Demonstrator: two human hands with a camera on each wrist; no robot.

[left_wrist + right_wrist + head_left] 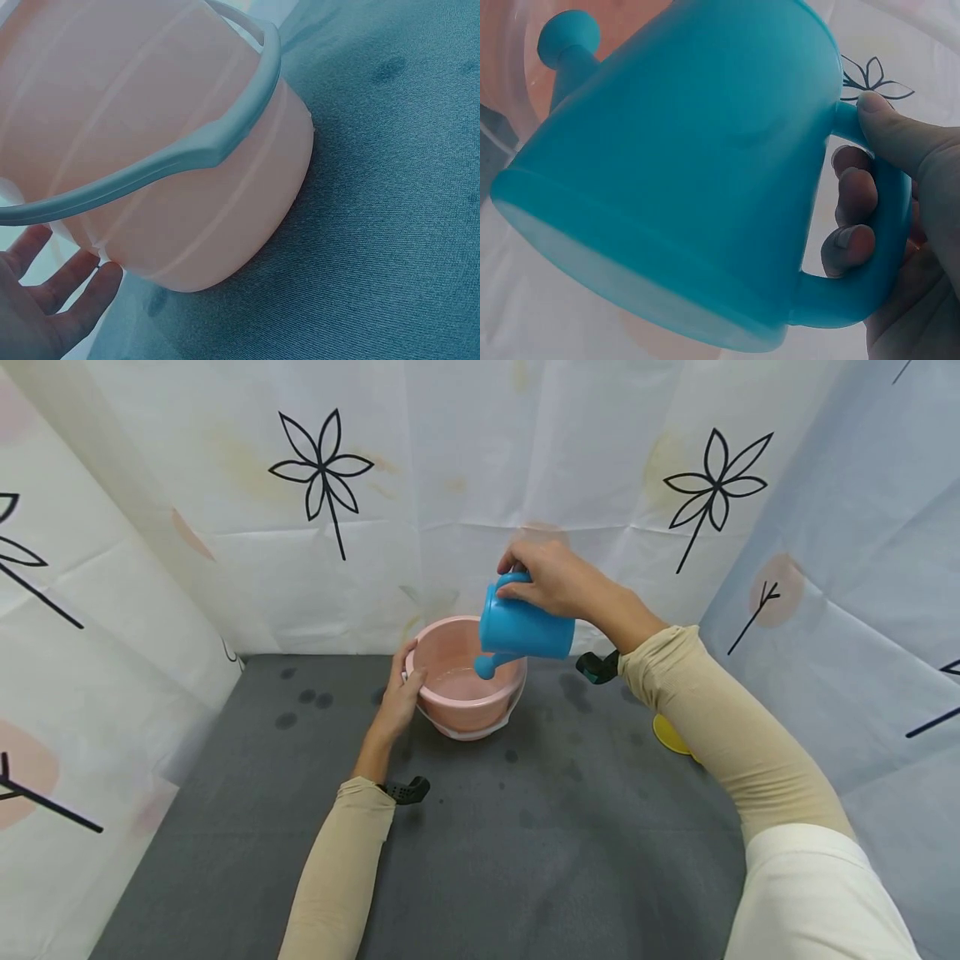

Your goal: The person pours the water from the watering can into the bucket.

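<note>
A pink bucket [468,718] stands on the grey table near its back edge, its pale handle [180,154] hanging down against the near side. My left hand [401,693] holds the bucket's left side, thumb at the rim. In the left wrist view, fingertips [105,281] meet its outer wall. With my right hand [551,581] I grip a blue watering can [525,625] by its handle [892,225], fingers curled through the loop. The can is tipped on its side above the bucket, its spout head [484,667] pointing down over the opening. No stream of water shows.
Dark spots [286,720] mark the grey tabletop [480,860]. A yellow round thing [670,735] lies at the right, partly hidden by my right sleeve. White cloth [465,460] with line-drawn flowers hangs behind the table and along both sides.
</note>
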